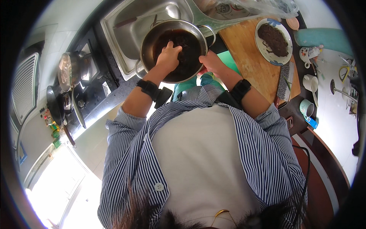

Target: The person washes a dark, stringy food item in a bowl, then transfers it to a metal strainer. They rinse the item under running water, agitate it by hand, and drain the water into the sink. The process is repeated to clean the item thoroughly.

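A stainless steel two-handled pan (145, 48) is held near the front edge of the sink, with dark brown liquid (188, 63) inside. My left hand (170, 57) reaches into it, fingers bent down toward the liquid. Their tips are hidden, so whether they hold anything does not show. At the pan's right side my right hand (212, 63) grips the rim, just below one loop handle (213, 35). To the right, a plate with blue decoration (258, 47) bears dark brown stringy food (273, 40). It rests on a wooden cutting board (243, 48).
A cleaver (286, 78) lies on the board's right side. Behind the pan, a ladle (173, 11) is in the steel sink (121, 43). On the left, a saucepan (68, 71) with contents and a black frying pan (54, 104) stand on the gas stove (98, 65). Mugs (310, 83) line the right wall.
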Available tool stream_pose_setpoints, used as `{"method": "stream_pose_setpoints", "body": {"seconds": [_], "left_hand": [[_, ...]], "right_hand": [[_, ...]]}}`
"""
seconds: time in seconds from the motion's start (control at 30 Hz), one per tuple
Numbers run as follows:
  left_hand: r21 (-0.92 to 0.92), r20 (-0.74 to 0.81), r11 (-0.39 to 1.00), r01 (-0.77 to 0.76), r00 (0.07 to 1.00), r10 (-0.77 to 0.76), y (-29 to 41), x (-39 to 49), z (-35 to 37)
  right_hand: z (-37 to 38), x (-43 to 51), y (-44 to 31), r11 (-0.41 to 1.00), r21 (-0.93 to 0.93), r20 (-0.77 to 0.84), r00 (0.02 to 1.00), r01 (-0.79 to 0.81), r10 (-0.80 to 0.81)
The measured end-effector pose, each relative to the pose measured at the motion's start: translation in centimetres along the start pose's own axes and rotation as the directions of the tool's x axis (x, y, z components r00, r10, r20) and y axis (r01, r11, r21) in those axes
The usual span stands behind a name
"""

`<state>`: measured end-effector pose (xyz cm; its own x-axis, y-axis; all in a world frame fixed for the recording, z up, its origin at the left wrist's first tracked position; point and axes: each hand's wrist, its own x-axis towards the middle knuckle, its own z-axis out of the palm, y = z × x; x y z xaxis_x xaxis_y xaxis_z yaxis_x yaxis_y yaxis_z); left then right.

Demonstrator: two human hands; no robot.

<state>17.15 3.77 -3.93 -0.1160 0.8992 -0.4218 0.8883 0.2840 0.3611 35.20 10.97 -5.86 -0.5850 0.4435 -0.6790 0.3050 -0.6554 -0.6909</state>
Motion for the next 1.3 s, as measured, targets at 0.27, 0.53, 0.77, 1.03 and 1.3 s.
{"method": "stream_pose_setpoints", "body": {"seconds": [0.27, 0.53, 0.77, 1.03, 1.3], "left_hand": [[-0.052, 0.009, 0.994, 0.1, 0.995, -0.099, 0.7, 2.4, -1.1], [-0.254, -0.106, 0.94, -0.228, 0.972, 0.208, -0.9, 2.5, -3.7], [-0.208, -0.235, 0.965, -0.161, 0.966, 0.111, 0.0, 0.7, -6.2], [-0.258, -0.118, 0.966, -0.018, 0.993, -0.013, -0.8, 0.5, -7.2], [0.016, -0.132, 0.999, 0.051, 0.99, -0.048, 1.9, 2.6, -2.1]], "right_hand": [[-0.2, 0.2, 0.3, 0.999, -0.013, 0.01, 0.999, -0.032, 0.032], [0.0, 0.2, 0.0, 1.0, 0.002, 0.03, 0.999, -0.023, 0.023], [-0.1, 0.0, -0.1, 1.0, 0.016, 0.054, 0.999, 0.004, -0.005], [-0.2, -0.1, -0.4, 0.999, -0.025, 0.058, 0.997, -0.045, 0.046], [-0.3, 0.3, -0.1, 1.0, -0.005, 0.063, 0.998, -0.031, 0.031]]}}
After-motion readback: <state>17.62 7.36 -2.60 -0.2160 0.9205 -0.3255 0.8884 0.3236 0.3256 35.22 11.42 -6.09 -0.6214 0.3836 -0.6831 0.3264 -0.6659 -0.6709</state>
